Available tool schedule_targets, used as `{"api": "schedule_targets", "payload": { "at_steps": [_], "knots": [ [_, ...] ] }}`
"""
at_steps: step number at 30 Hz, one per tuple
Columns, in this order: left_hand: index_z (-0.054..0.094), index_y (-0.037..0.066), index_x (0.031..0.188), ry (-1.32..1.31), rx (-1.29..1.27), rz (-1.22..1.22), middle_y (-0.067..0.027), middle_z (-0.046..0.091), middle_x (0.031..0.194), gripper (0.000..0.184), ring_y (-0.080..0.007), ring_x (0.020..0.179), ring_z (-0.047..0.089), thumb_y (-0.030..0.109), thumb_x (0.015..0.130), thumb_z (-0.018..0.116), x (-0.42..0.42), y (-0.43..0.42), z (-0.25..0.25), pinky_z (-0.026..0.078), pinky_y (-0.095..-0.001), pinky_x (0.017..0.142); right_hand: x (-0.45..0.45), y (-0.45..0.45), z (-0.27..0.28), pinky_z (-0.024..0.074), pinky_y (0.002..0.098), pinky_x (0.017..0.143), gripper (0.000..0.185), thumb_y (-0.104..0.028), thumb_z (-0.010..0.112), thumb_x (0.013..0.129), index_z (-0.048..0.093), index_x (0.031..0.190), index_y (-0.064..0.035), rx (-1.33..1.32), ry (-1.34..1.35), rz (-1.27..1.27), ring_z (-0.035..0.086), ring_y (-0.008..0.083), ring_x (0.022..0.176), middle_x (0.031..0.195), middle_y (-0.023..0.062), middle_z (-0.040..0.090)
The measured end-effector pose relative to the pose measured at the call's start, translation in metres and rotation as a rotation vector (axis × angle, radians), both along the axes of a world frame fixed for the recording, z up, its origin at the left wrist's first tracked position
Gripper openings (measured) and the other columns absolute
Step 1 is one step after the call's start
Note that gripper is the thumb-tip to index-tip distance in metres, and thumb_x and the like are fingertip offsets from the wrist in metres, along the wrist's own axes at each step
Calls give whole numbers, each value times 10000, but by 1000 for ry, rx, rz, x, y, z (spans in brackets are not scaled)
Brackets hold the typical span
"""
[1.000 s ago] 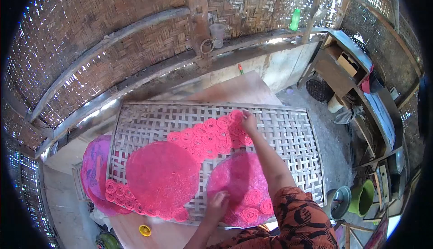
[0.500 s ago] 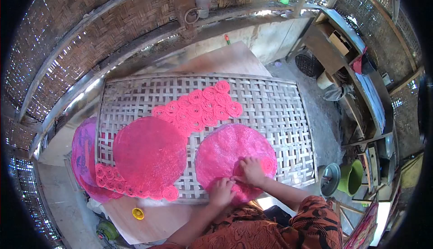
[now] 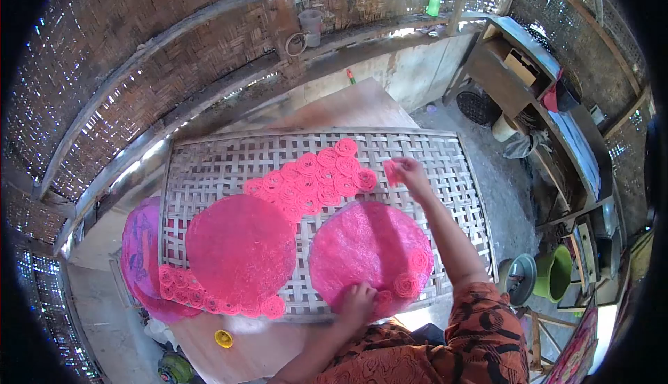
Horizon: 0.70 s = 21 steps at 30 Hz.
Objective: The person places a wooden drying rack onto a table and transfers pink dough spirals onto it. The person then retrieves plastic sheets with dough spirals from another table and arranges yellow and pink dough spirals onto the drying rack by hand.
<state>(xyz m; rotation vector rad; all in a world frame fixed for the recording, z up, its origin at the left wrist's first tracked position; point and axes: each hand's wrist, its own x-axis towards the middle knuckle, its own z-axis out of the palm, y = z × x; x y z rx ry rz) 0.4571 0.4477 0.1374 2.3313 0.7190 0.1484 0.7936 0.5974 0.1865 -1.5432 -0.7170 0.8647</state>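
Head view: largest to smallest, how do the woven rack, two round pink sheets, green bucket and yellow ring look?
1. Woven rack
2. Left pink sheet and right pink sheet, too alike to rank
3. Green bucket
4. Yellow ring

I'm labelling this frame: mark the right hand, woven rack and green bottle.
Right hand (image 3: 412, 174): head view, back of hand.
Woven rack (image 3: 449, 196): head view, bare weave.
Green bottle (image 3: 435, 0): head view, mid-body.
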Motion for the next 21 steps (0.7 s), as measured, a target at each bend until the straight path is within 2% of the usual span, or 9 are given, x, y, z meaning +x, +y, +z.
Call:
{"api": "schedule_targets", "payload": {
  "at_steps": [4, 6, 7, 9, 12, 13, 14, 17, 21],
  "knots": [
    [542, 91, 927, 44, 73, -71, -112, 547, 907, 207, -316, 821, 541, 207, 771, 612, -1, -6, 3, 442, -442, 694, 5, 61, -57, 515, 260, 671, 243, -60, 552, 867, 579, 1090, 33, 77, 193, -62, 630, 152, 776, 962, 97, 643],
    [529, 77, 888, -16, 38, -65, -119, 549, 838, 153, -297, 781, 549, 159, 783, 606, -3, -1, 21, 456, -411, 686, -7, 67, -65, 518, 295, 679, 271, -35, 541, 832, 591, 1090, 34, -20, -165, -86, 639, 178, 762, 931, 117, 664],
    [519, 71, 885, -57, -267, 8, -121, 547, 828, 146, -289, 765, 554, 143, 789, 602, -4, 2, 25, 461, -392, 693, -8, 58, -68, 510, 330, 683, 300, -69, 537, 809, 602, 1086, 24, -207, -707, -70, 644, 208, 755, 876, 154, 676],
    [499, 64, 895, -214, -607, 111, -123, 550, 814, 165, -266, 729, 577, 121, 789, 613, -5, 15, 33, 473, -365, 666, -27, 38, -52, 502, 364, 693, 333, -210, 586, 833, 607, 1083, 8, -116, -849, 11, 644, 225, 756, 834, 179, 674],
    [489, 63, 894, -365, -579, 161, -122, 560, 825, 159, -271, 733, 590, 88, 792, 608, -3, 58, 74, 484, -368, 660, -82, -20, 6, 515, 363, 671, 413, -410, 549, 886, 644, 898, -8, -354, -276, 419, 644, 225, 713, 763, 112, 655],
    [496, 67, 902, -335, -327, 163, -110, 564, 842, 160, -274, 771, 584, 81, 787, 607, 0, 75, 98, 478, -376, 713, -104, -38, 58, 507, 326, 645, 464, -471, 511, 899, 624, 892, -21, -398, 57, 502, 607, 170, 663, 765, 56, 631],
    [504, 71, 910, -304, -71, 164, -98, 568, 860, 164, -278, 809, 578, 75, 782, 607, 5, 92, 113, 472, -384, 766, -107, -44, 60, 507, 326, 645, 464, -471, 511, 899, 624, 892, -21, -398, 52, 502, 607, 170, 663, 765, 56, 631],
    [530, 80, 983, -285, 373, -17, -88, 563, 966, 236, -282, 926, 550, 82, 762, 615, 20, 133, 130, 421, -404, 881, -105, -50, 55, 501, 281, 633, 391, -399, 553, 898, 620, 950, -17, -535, 901, 685, 584, 120, 676, 814, 36, 635],
    [538, 120, 1144, -304, 470, 85, -111, 494, 1179, 408, -304, 1074, 506, 112, 749, 640, 29, 139, 125, 382, -413, 949, -69, 0, 39, 513, 264, 663, 136, -75, 609, 850, 634, 973, -22, -197, 385, 332, 615, 132, 765, 876, 47, 657]
  ]
}}
